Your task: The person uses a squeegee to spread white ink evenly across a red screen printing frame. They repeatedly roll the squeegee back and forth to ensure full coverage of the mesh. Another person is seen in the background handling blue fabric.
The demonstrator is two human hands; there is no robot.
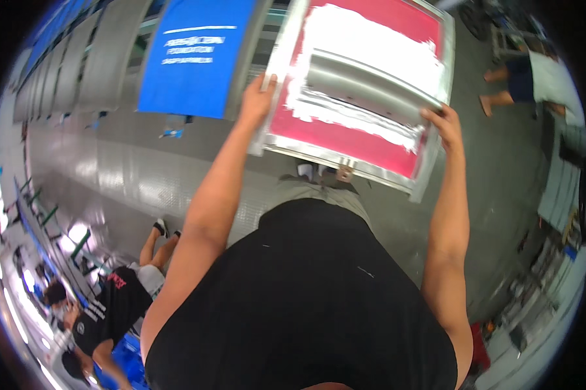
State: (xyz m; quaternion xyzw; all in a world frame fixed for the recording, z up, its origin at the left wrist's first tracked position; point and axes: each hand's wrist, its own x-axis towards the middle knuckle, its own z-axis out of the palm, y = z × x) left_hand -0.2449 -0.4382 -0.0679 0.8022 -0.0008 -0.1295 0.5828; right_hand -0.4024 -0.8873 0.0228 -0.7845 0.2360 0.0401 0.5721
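In front of me is a printing screen (351, 143) with a silver frame, red mesh and thick white paste smeared across it. A long silver metal bar-like tool (364, 88) lies crosswise on the mesh in the paste. My left hand (258, 101) grips the left side of the frame, fingers curled at its edge. My right hand (443, 127) is closed on the right end of the metal tool, near the frame's right side. A small metal clamp (345, 170) sits at the middle of the frame's near edge.
A blue panel with white print (185, 84) and a row of grey boards (98, 78) extend leftward. Two co-workers in black shirts (111, 305) are at lower left. A person in a white shirt (546, 84) stands at upper right. Cluttered shelving (553, 273) lines the right.
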